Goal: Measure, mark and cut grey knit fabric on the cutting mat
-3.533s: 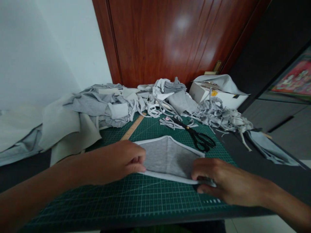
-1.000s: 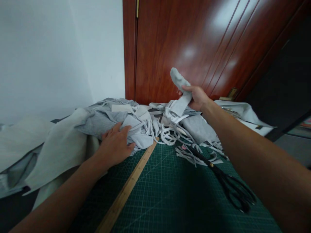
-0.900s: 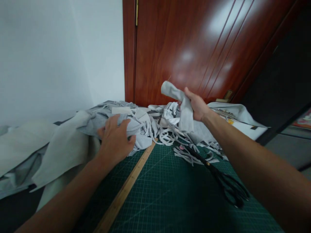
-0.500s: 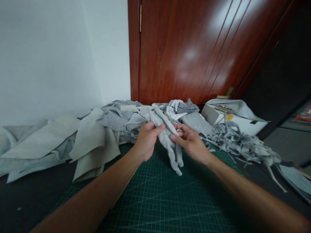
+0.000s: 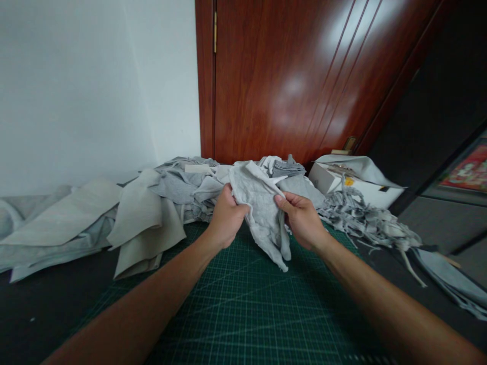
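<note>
A light grey piece of cloth hangs between my two hands, above the far part of a green cutting mat. On its left edge, my left hand pinches the fabric between thumb and fingers. The right edge is gripped by my right hand, its thumb on top. The cloth's lower end tapers into narrow, ragged tips that dangle over the mat. Some of my fingertips are hidden behind the fabric.
Grey fabric pieces lie heaped behind the mat, with larger pale sheets at the left. At the right are a white box and tangled grey strips. A reddish-brown door stands behind.
The cloth has been spread from a narrow, folded bundle into a wider sheet. My right hand has moved slightly right. The view has shifted a little to the right.
</note>
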`<state>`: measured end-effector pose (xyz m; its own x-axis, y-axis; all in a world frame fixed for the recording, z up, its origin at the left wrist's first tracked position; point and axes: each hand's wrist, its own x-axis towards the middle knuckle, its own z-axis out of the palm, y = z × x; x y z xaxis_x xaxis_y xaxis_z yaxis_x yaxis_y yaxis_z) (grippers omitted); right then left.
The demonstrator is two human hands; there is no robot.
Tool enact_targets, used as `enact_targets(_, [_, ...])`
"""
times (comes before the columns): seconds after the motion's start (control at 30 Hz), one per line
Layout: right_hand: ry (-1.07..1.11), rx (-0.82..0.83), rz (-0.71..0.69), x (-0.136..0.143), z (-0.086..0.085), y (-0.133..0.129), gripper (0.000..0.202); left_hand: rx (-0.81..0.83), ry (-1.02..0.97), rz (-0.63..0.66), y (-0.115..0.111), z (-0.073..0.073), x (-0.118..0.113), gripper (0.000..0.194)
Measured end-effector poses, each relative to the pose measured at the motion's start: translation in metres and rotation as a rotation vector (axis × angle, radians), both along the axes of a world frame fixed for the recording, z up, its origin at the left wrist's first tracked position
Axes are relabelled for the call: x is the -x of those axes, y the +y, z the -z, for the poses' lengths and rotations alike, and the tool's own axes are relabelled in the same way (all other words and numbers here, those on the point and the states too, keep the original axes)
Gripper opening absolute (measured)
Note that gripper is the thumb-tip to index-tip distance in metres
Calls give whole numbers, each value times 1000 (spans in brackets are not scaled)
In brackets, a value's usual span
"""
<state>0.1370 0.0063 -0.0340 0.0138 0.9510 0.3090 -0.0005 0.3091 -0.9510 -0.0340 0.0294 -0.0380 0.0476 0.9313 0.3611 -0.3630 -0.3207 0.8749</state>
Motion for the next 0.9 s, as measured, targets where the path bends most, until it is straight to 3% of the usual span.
enact_targets(0.1, [78,32,3,6,2,2,41,68,-164,45,-2,0,-2,60])
enact_targets(0.2, [137,49,5,15,2,0,44,214,-281,184,-9,0,-5,46])
enact_targets(0.3, [161,55,-4,18,-3,-5,45,214,-246,318,-16,-2,-5,48])
enact_targets(0.4, [166,49,18,10,-7,-11,45,139,-161,372,-19,-2,-2,55])
enact_targets(0.63, [103,-28,154,-20,1,-17,40,217,-300,283,-13,0,0,18])
enact_targets(0.8, [-30,-181,351,-28,4,-18,35,173,-278,325,-18,-1,-2,22])
enact_targets(0.9, [-135,-298,452,-22,-3,-26,33,72,-180,254,-19,0,-3,26])
